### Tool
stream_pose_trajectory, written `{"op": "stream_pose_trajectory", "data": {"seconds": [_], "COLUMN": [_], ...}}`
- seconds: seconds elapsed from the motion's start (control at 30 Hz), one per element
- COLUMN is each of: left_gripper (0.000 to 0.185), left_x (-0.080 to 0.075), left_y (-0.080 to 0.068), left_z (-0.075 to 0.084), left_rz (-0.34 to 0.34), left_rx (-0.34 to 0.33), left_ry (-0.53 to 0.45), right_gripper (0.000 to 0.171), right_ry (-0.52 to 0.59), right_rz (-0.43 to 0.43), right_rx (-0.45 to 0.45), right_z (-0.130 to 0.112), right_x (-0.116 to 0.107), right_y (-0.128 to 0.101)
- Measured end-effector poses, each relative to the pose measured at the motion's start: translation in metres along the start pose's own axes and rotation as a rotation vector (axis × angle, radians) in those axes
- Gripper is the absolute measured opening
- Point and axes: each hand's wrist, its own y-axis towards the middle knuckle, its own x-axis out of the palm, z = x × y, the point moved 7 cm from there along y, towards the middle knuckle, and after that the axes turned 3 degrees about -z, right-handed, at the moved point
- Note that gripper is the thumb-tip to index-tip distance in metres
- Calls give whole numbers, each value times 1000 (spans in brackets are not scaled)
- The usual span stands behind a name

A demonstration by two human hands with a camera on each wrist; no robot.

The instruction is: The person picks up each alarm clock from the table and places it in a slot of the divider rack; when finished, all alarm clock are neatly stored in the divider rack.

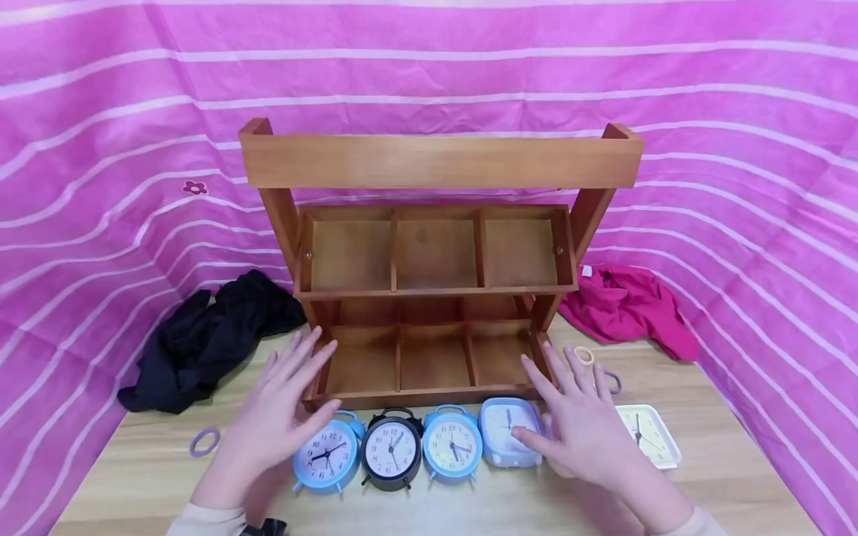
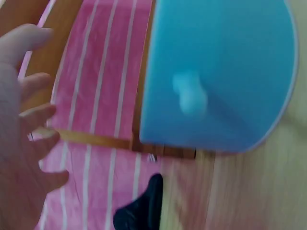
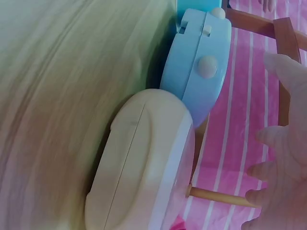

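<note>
A row of alarm clocks stands along the front of a wooden shelf rack (image 1: 439, 161): a round blue clock (image 1: 325, 460), a round black clock (image 1: 392, 447), another round blue clock (image 1: 453, 445), a square lavender clock (image 1: 503, 426). At the right is a cream square clock (image 1: 649, 435), partly behind my fingers. My left hand (image 1: 278, 409), fingers spread, hovers beside the leftmost clock, its thumb overlapping that clock in the head view. The right hand (image 1: 579, 432) is likewise spread, its thumb across the lavender clock's face. Both palms hold nothing; the right wrist view shows a cream clock (image 3: 144, 158) below the fingers.
The rack has two visible tiers of bare compartments. Dark cloth (image 1: 214, 335) lies at the left, crimson cloth (image 1: 626, 309) at the right. A purple ring (image 1: 204, 441) sits on the left tabletop; a beige ring (image 1: 584, 356) and another purple ring (image 1: 613, 382) are near the right hand.
</note>
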Motion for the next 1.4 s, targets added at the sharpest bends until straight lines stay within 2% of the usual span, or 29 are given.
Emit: {"op": "stream_pose_trajectory", "data": {"seconds": [0.13, 0.3, 0.37, 0.47, 0.57, 0.67, 0.77, 0.9, 1.1, 1.4], "left_gripper": [80, 86, 91, 100, 107, 114, 119, 123, 124, 110], "left_x": [-16, -30, -31, -25, -16, -12, -16, -21, -20, -24], "left_y": [-4, 3, 9, 24, 48, 72, 90, 101, 105, 109], "left_z": [-16, -38, -47, -62, -75, -80, -78, -75, -73, -69], "left_rz": [139, 189, 188, 146, 88, 50, 33, 58, 149, 128], "left_rx": [15, -35, -63, -100, -118, -112, -113, -112, -103, -107], "left_ry": [-129, -213, -248, -366, -499, -572, -565, -556, -603, -560], "right_gripper": [96, 99, 100, 101, 103, 106, 107, 105, 101, 99], "right_ry": [11, 25, 36, 44, 36, 35, 40, 41, 64, 61], "right_rz": [7, 7, 10, 11, 12, -1, -12, -32, -90, -183], "right_rx": [-23, -37, -53, -79, -87, -83, -96, -139, -221, -306], "right_z": [-9, -23, -30, -40, -47, -51, -60, -77, -109, -164], "right_x": [4, 5, 5, 4, 5, 8, 11, 13, 19, 46], "right_y": [4, 13, 19, 29, 40, 50, 58, 67, 81, 92]}}
